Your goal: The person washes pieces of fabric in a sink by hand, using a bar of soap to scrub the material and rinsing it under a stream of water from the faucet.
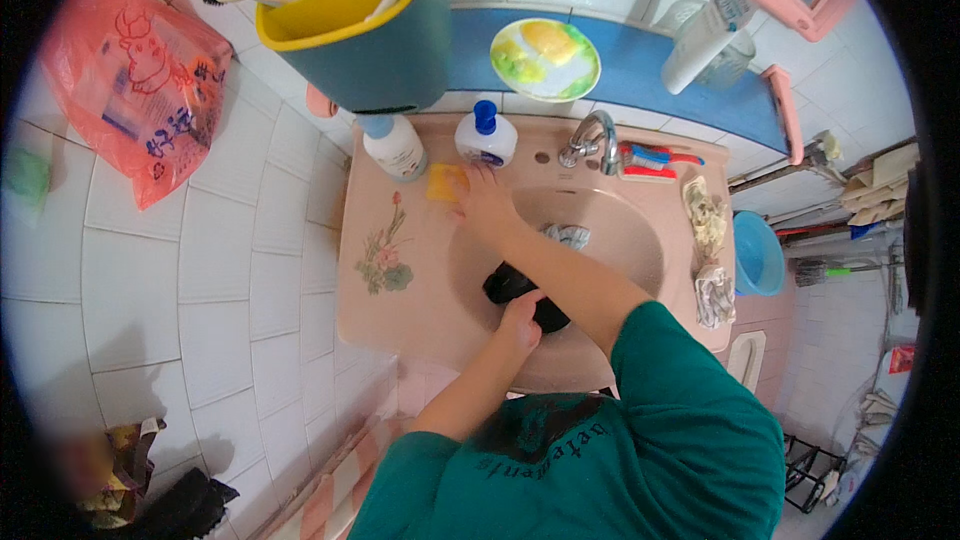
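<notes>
Pink washbasin [400, 310] with a dark cloth [510, 285] in its bowl near the front rim. Left hand [520, 322] closes on the dark cloth. Right hand [485, 202] lies flat, fingers extended, on a yellow sponge [444, 182] at the back left rim, beside two bottles [440, 142].

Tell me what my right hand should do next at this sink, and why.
Probably close the right hand on the yellow soap bar and lift it: the fingers rest at its edge on the pink sink rim, while the left hand holds the black cloth in the basin.
</notes>
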A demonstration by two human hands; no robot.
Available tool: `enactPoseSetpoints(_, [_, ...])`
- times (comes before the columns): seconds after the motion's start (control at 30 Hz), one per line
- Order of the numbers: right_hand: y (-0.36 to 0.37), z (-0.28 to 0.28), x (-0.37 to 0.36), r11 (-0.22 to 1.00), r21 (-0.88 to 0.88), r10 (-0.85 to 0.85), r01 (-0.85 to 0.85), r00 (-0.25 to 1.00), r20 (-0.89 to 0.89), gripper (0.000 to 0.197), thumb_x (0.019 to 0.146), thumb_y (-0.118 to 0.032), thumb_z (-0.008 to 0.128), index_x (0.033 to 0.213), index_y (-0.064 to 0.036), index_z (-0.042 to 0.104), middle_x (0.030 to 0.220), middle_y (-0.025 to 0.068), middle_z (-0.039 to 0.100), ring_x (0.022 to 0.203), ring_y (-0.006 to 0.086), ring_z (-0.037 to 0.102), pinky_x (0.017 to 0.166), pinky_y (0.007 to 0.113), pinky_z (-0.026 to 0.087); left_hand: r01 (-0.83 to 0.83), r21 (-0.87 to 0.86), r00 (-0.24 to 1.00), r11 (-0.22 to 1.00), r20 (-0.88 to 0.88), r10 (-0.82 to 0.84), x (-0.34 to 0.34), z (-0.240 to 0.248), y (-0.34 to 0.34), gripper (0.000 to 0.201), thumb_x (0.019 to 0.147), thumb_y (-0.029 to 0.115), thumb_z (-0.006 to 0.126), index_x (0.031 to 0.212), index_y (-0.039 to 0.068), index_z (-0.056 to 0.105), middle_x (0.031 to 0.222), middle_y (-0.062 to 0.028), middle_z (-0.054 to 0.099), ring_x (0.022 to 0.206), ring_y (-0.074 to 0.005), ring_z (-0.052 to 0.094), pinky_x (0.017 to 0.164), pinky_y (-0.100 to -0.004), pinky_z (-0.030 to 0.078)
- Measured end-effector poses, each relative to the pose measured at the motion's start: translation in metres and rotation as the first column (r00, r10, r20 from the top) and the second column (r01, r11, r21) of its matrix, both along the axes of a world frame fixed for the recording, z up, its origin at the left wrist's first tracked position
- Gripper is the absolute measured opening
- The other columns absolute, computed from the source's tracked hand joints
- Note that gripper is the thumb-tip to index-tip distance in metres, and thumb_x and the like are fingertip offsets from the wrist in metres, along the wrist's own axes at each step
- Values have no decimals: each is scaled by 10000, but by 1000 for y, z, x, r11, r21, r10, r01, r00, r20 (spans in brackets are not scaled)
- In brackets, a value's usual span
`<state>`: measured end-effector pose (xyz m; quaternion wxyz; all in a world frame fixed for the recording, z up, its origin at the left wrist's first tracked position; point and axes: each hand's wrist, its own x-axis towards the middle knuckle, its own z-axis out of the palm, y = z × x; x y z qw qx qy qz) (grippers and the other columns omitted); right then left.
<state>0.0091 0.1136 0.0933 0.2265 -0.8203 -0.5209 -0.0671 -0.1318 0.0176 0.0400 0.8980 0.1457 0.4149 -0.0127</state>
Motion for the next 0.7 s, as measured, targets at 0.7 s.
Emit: enactPoseSetpoints(0.7, [-45, 251, 91, 971, 236, 10, -27, 997, 75, 654, 583, -341, 806, 1091, 19, 604, 1084, 173, 541, 1035, 338, 522, 922, 382, 435, 70, -176, 977, 982, -188, -103, 17, 5, 21, 272, 839, 35, 563, 1104, -24, 566, 1073, -178, 627, 984, -347, 617, 879, -479, 506])
